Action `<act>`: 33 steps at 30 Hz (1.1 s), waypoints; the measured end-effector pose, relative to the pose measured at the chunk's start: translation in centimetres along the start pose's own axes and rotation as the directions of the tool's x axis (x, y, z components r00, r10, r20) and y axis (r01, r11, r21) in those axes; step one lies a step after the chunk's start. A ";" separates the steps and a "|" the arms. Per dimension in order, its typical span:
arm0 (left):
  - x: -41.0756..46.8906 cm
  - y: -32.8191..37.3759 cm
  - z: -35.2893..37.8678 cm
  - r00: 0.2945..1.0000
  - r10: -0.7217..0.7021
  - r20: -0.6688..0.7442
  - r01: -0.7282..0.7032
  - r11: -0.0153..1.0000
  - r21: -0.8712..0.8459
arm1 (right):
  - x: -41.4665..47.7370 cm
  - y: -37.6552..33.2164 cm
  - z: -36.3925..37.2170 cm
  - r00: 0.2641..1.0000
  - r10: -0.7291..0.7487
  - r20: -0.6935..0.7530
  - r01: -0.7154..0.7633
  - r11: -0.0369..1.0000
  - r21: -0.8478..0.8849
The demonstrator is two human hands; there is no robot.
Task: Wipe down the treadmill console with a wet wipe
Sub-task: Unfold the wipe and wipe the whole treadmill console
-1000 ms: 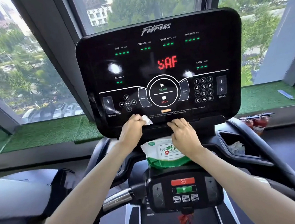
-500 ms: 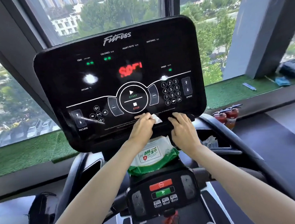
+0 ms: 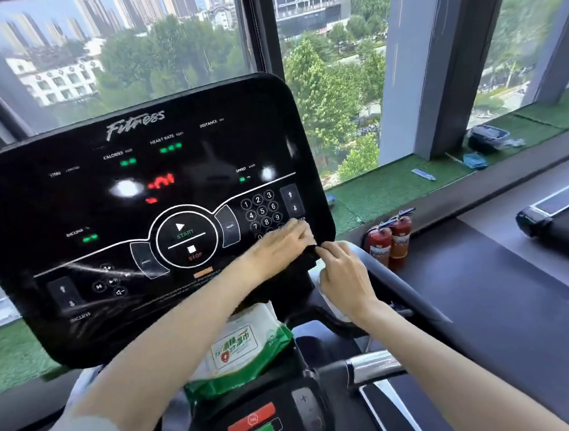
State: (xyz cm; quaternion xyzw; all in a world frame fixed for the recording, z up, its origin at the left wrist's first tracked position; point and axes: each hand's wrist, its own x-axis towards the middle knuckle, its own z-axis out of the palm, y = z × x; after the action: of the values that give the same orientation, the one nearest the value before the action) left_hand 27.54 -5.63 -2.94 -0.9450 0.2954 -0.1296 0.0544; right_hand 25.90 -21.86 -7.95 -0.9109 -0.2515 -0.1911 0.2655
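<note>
Left hand point(image 3: 278, 241) lies flat-fingered on the glossy black treadmill console point(image 3: 137, 200), under its number keypad. Any wet wipe beneath it is hidden. Right hand point(image 3: 345, 275) curls its fingers round the console's lower right edge. A green-and-white soft pack of wipes point(image 3: 240, 350) sits below the console; two red fire extinguishers point(image 3: 390, 240) stand beyond.

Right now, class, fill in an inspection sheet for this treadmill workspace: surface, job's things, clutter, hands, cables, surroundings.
Surface: console glossy black, streaks at lower left.
Job's things: wipe pack propped below console.
Clutter: two fire extinguishers beside the window ledge.
Hands: left hand presses flat over the lower keypad; right hand grips console's lower right corner.
Cables: nothing seen.
Surroundings: windows, second treadmill at right.
</note>
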 end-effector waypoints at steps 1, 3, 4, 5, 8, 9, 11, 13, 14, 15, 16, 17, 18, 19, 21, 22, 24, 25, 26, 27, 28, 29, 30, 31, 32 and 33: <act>0.8 -0.8 -1.0 0.998 0.052 -0.039 -0.049 0.995 0.090 | 0.2 0.2 -0.1 1.000 -0.008 0.003 0.008 1.000 0.002; 2.6 -2.9 -3.7 0.979 -0.110 -0.172 0.124 0.989 0.077 | 0.7 0.3 -0.2 1.000 -0.027 0.014 0.027 1.000 0.004; 3.3 -4.2 -5.0 0.914 -0.307 -0.266 0.311 0.950 -0.030 | 0.9 0.4 -0.1 0.999 -0.039 0.017 0.039 0.999 0.003; 3.7 -5.1 -6.3 0.788 -0.507 -0.349 0.480 0.861 -0.169 | 1.2 0.3 0.1 0.999 -0.049 0.019 0.049 0.999 0.001; 3.4 -5.0 -6.2 0.644 -0.633 -0.429 0.533 0.774 -0.342 | 1.6 -0.1 0.7 0.996 -0.084 0.027 0.084 0.996 0.012; 2.8 -4.1 -5.3 0.819 -0.468 -0.332 0.411 0.883 -0.228 | 1.5 -0.3 0.9 0.994 -0.107 0.027 0.106 0.994 0.020; 0.9 -2.3 -4.0 0.999 0.029 0.029 -0.030 0.999 0.033 | 1.3 -0.8 1.1 0.986 -0.163 0.040 0.162 0.986 0.025; 0.7 -3.9 -4.8 0.994 0.066 0.085 -0.074 0.992 0.105 | 1.2 -1.0 1.3 0.980 -0.193 0.049 0.192 0.981 0.026; 1.0 -5.1 -5.6 0.996 -0.071 -0.059 0.075 0.995 0.067 | 1.2 -1.0 1.4 0.981 -0.191 0.044 0.189 0.981 0.033; 1.4 -6.1 -7.0 0.933 -0.275 -0.231 0.273 0.961 -0.041 | 1.3 -1.1 1.5 0.982 -0.184 0.035 0.182 0.983 0.037; 1.5 -7.2 -8.0 0.773 -0.499 -0.392 0.459 0.866 -0.196 | 1.4 -1.1 1.7 0.984 -0.177 0.025 0.176 0.984 0.039; 1.4 -7.7 -8.5 0.622 -0.645 -0.444 0.560 0.763 -0.324 | 1.5 -1.1 1.8 0.985 -0.172 0.018 0.172 0.984 0.039; 1.3 -7.7 -8.5 0.575 -0.677 -0.459 0.597 0.731 -0.331 | 1.5 -1.2 1.9 0.986 -0.168 0.012 0.168 0.985 0.039; 1.3 -7.2 -8.2 0.673 -0.612 -0.415 0.582 0.785 -0.213 | 1.6 -1.2 2.1 0.987 -0.162 0.009 0.162 0.986 0.038; 0.6 -5.9 -6.3 0.974 -0.170 -0.150 0.192 0.971 0.141 | 1.8 -1.4 2.3 0.988 -0.151 0.016 0.151 0.988 0.026; 0.1 -6.2 -6.0 1.000 0.016 -0.002 -0.015 0.973 0.231 | 1.8 -1.4 2.4 0.988 -0.152 0.020 0.152 0.988 0.012; 0.2 -8.1 -7.8 0.999 -0.024 -0.024 0.028 0.974 0.224 | 1.9 -1.4 2.3 0.987 -0.158 0.018 0.158 0.987 -0.009; 0.5 -9.2 -9.1 0.958 -0.226 -0.178 0.249 0.961 0.122 | 1.9 -1.4 2.2 0.987 -0.162 0.017 0.162 0.987 -0.014; 0.6 -10.4 -10.2 0.813 -0.463 -0.352 0.485 0.874 -0.029 | 1.9 -1.5 2.0 0.985 -0.171 0.018 0.171 0.985 -0.017; 0.6 -10.9 -10.8 0.626 -0.627 -0.464 0.625 0.759 -0.182 | 2.0 -1.6 1.9 0.984 -0.179 0.017 0.179 0.984 -0.025; 0.7 -10.8 -10.7 0.509 -0.692 -0.512 0.678 0.689 -0.257 | 2.2 -1.8 1.7 0.983 -0.185 0.014 0.185 0.982 -0.031; 0.8 -10.1 -10.0 0.536 -0.690 -0.486 0.662 0.701 -0.264 | 2.4 -1.9 1.6 0.983 -0.182 0.013 0.182 0.983 -0.036; 0.9 -9.0 -8.8 0.667 -0.624 -0.407 0.590 0.776 -0.225 | 2.8 -2.0 1.4 0.985 -0.173 0.007 0.173 0.984 -0.040; 0.6 -7.8 -7.3 0.836 -0.465 -0.292 0.448 0.885 -0.126 | 3.3 -2.0 1.3 0.987 -0.160 0.006 0.160 0.986 -0.046; 0.0 -6.5 -6.0 0.956 -0.245 -0.163 0.249 0.969 0.004 | 3.7 -2.0 1.0 0.989 -0.145 0.007 0.145 0.988 -0.054; -0.8 -6.1 -5.0 0.997 -0.060 -0.054 0.067 0.990 0.125 | 4.2 -2.0 0.8 0.991 -0.135 0.009 0.135 0.989 -0.061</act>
State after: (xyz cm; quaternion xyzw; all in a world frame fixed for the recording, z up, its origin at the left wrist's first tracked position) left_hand 28.83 -0.31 2.82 -0.9450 0.2576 -0.1734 0.1026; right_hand 28.32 -18.49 -5.77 -0.9000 -0.3071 -0.2141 0.2231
